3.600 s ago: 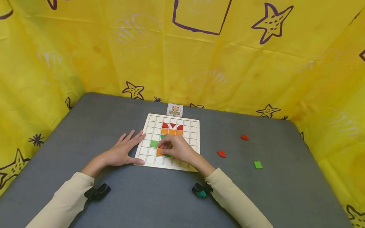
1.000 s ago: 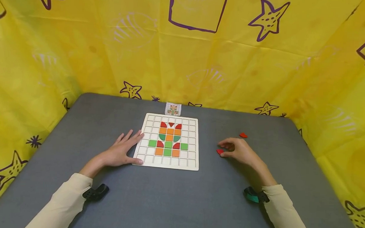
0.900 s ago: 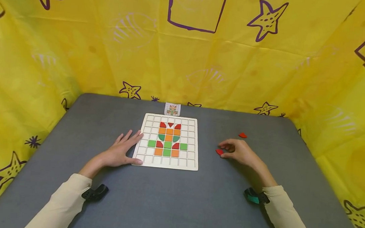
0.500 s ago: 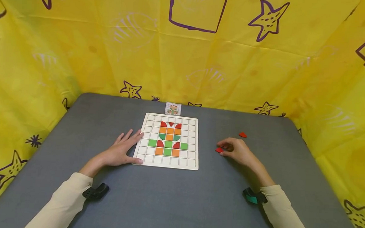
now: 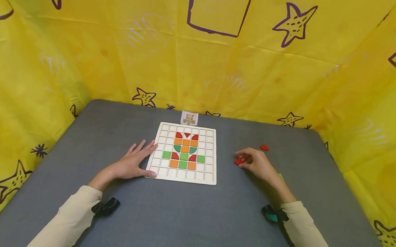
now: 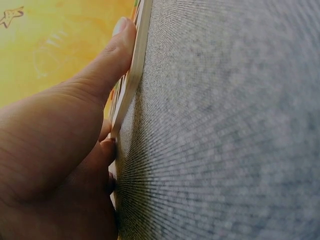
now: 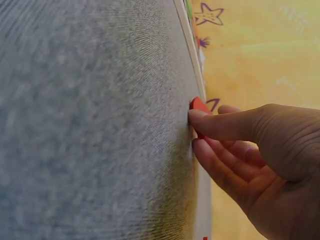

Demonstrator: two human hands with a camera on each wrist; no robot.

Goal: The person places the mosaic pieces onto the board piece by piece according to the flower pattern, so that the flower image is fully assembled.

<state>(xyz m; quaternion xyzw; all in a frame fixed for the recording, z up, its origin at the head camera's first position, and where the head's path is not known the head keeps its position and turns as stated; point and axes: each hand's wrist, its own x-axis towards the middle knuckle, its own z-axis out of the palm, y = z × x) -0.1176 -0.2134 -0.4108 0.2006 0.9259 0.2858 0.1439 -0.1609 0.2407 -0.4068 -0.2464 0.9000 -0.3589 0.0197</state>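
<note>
My left hand [image 5: 131, 164] lies with fingers spread and straight on the left edge of a white gridded pattern board [image 5: 160, 172]. Its thumb [image 6: 112, 57] rests on the board's rim in the left wrist view. Red, orange and green tiles sit in the grid in a flower-like pattern, among them a light green square [image 5: 201, 159]. To the right of the board, my right hand [image 5: 258, 165] pinches a red quarter-circle tile [image 5: 238, 161] between thumb and fingers at the tabletop. That tile [image 7: 199, 105] appears tipped up in the right wrist view, partly hidden by the thumb.
Another red quarter-circle tile [image 5: 264, 147] lies beyond my right hand. A green tile [image 5: 280, 175] peeks out behind the right wrist. A small pattern card [image 5: 189, 118] lies past the board's far edge. Yellow cloth [image 5: 200, 65] hangs around the grey table [image 5: 168, 217].
My right hand has gone from the board to the red tile at its right. It has since taken hold of that tile, shifting it slightly. My left hand stays on the board.
</note>
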